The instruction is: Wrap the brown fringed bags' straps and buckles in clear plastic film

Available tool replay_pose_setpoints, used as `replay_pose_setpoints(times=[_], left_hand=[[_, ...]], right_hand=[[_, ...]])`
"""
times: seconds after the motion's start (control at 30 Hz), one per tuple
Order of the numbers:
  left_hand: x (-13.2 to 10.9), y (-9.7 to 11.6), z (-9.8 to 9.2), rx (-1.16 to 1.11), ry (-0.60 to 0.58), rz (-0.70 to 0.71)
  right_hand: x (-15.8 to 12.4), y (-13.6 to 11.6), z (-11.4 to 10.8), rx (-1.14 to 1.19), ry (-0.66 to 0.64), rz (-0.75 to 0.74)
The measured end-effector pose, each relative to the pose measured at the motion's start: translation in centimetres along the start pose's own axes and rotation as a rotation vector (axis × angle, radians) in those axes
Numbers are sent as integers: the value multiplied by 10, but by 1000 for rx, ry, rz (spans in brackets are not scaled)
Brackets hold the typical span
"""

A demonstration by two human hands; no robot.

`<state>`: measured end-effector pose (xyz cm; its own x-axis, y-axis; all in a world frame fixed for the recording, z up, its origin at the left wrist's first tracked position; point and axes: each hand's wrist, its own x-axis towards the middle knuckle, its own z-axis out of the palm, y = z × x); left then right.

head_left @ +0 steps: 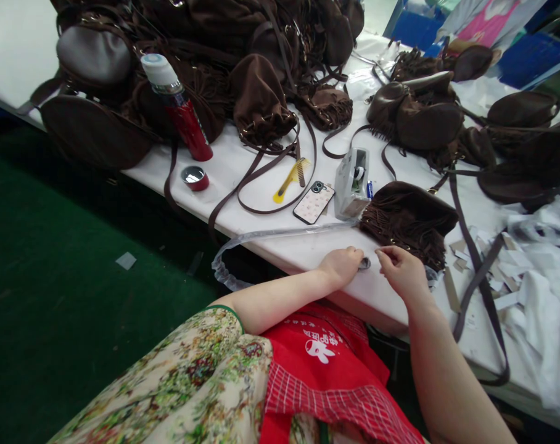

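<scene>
My left hand [342,268] is closed at the table's front edge, with a small dark grey piece [364,264] showing at its fingertips. Just to its right, my right hand [403,271] makes a pinch; whatever is between thumb and finger is too small to make out. Behind the right hand lies a dark brown fringed bag [409,216]. From that bag a strap in clear plastic [280,233] runs left across the table, loops over the edge and hangs down behind my left forearm.
Near the hands are a tape dispenser [353,184], a phone [314,202] and a yellow comb [289,182]. A red bottle [187,120] and a tape roll [195,178] stand left. Brown bags [261,102] crowd the back; plastic and paper scraps [534,296] lie right. Another person [488,28] is across.
</scene>
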<state>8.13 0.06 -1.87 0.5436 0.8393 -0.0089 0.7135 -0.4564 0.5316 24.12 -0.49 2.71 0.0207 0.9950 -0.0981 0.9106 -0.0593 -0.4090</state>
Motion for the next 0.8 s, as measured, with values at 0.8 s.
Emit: replay_pose_setpoints(times=[0.8], left_hand=[[-8,-27,-24,-48,-61,162]], right_hand=[[16,-4,-4,-547,-407,-624]])
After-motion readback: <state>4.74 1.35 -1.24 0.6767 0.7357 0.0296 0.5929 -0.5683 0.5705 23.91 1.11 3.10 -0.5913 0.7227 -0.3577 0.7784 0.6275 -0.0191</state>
